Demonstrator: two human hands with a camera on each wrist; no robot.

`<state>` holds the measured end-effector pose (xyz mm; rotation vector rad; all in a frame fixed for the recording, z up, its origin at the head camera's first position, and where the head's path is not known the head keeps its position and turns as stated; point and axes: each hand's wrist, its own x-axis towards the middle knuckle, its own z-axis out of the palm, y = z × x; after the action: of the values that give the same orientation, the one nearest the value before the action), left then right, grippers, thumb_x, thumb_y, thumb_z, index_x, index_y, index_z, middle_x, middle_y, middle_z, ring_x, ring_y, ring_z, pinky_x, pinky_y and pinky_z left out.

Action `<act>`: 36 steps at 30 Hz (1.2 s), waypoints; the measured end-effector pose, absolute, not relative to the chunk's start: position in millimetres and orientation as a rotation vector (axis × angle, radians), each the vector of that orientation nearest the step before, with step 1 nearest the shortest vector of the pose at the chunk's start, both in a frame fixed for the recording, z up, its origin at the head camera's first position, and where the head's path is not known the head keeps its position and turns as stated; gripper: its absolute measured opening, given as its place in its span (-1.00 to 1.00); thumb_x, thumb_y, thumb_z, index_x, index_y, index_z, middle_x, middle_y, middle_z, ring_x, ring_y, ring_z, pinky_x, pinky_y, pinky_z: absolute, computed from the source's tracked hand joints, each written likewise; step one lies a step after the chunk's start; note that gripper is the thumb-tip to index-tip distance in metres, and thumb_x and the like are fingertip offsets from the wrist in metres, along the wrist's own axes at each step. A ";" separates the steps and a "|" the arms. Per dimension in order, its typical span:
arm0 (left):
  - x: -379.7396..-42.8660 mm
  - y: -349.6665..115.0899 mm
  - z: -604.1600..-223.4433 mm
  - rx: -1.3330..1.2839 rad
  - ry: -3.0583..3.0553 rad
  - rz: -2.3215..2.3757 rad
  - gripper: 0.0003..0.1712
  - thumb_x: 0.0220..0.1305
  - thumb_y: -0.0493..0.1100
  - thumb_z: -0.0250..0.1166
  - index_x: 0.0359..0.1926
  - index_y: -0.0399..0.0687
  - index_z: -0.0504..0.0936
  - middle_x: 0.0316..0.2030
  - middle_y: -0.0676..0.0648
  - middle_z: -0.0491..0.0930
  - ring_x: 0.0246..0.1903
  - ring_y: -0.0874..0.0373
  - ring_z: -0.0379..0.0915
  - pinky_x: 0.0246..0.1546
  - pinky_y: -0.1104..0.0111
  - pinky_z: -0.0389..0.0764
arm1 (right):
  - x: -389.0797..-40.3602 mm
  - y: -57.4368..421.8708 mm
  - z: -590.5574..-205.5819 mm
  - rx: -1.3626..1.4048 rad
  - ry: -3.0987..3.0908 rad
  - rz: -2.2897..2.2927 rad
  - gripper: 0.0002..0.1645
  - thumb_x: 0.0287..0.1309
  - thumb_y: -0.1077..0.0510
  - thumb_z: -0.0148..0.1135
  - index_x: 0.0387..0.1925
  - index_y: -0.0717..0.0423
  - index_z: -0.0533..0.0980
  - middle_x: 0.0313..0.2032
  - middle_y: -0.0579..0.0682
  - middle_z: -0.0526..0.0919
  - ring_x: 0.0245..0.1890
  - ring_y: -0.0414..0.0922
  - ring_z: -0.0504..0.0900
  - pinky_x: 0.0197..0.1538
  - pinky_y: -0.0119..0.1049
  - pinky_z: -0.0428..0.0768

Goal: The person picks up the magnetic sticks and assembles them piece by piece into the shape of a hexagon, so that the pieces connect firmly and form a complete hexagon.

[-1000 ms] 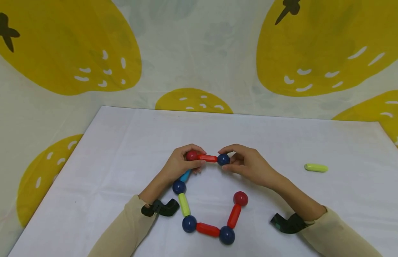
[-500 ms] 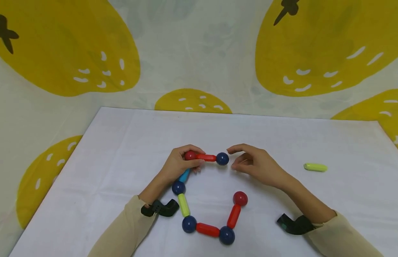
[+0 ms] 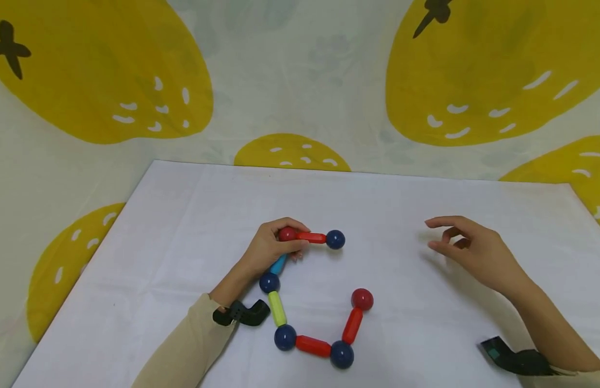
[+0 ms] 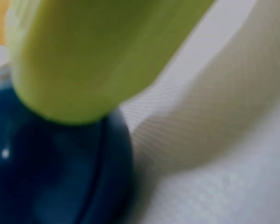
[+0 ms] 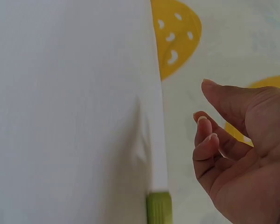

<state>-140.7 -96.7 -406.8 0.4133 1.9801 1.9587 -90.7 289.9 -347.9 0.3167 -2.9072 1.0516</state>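
Observation:
My left hand (image 3: 273, 242) grips the red ball (image 3: 287, 234) at the top of a chain of balls and sticks, its thumb and index fingertips at the near end of a red stick (image 3: 313, 237). A dark blue ball (image 3: 335, 239) sits on that stick's right end. Below the hand run a light blue stick (image 3: 278, 264), a dark blue ball (image 3: 269, 282) and a lime stick (image 3: 277, 309). My right hand (image 3: 474, 253) is off to the right, holding nothing, fingers loosely bent. Near it in the right wrist view lies a loose lime stick (image 5: 159, 207), which the hand hides in the head view.
The chain continues along a dark blue ball (image 3: 285, 338), a red stick (image 3: 313, 346), another dark blue ball (image 3: 342, 354) and an upright-slanting red stick (image 3: 353, 326) to a red ball (image 3: 362, 299). A white cloth covers the table (image 3: 402, 205); a fruit-patterned curtain (image 3: 300, 81) hangs behind.
My right hand has let go of the dark blue ball at the red stick's end and moved right, over where the loose lime stick lay. The left hand has stayed put.

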 end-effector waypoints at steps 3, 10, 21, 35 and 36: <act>-140.4 -97.0 -406.3 0.421 1.981 1.960 -0.74 0.16 -0.28 0.38 -0.09 -0.14 0.65 -0.41 -0.21 0.60 -0.55 -0.04 0.53 -0.39 0.31 0.63 | -85.4 309.4 -349.5 0.217 -2.947 1.016 -0.55 0.11 0.07 0.39 0.07 -0.11 0.54 -0.36 -0.07 0.53 -0.46 -0.20 0.57 -0.38 -0.55 0.44; -140.9 -96.9 -407.3 0.432 1.986 1.952 -0.74 0.17 -0.28 0.38 -0.08 -0.13 0.64 -0.41 -0.21 0.60 -0.54 -0.04 0.53 -0.38 0.31 0.63 | -72.6 342.4 -356.7 0.114 -3.003 0.892 -0.52 0.09 0.04 0.40 0.07 -0.06 0.54 -0.35 -0.01 0.51 -0.46 -0.26 0.50 -0.42 -0.56 0.39; -140.6 -97.9 -406.9 0.432 1.983 1.943 -0.74 0.17 -0.26 0.38 -0.09 -0.13 0.64 -0.39 -0.21 0.60 -0.53 -0.05 0.55 -0.37 0.30 0.64 | -63.8 369.8 -368.8 0.000 -3.044 0.818 -0.53 0.11 -0.03 0.38 0.06 -0.05 0.54 -0.33 0.01 0.50 -0.45 -0.33 0.46 -0.51 -0.46 0.37; -139.8 -98.4 -408.2 0.448 1.987 1.935 -0.74 0.18 -0.25 0.37 -0.08 -0.12 0.64 -0.41 -0.20 0.60 -0.54 -0.04 0.54 -0.37 0.31 0.63 | -62.2 368.0 -376.2 0.096 -3.000 0.809 -0.55 0.06 0.13 0.42 0.02 0.06 0.57 -0.12 0.10 0.61 -0.35 -0.59 0.40 -0.35 -0.73 0.40; -139.8 -98.4 -408.4 0.448 1.986 1.936 -0.74 0.18 -0.25 0.38 -0.08 -0.12 0.64 -0.41 -0.20 0.60 -0.54 -0.04 0.54 -0.37 0.31 0.63 | -62.1 366.7 -375.5 0.105 -2.995 0.815 -0.54 0.06 0.14 0.42 0.03 0.07 0.56 -0.13 0.12 0.61 -0.35 -0.60 0.40 -0.34 -0.73 0.40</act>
<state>-139.8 -98.4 -408.4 0.4478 1.9857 1.9357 -62.1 366.7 -375.5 0.1052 -2.9954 0.8149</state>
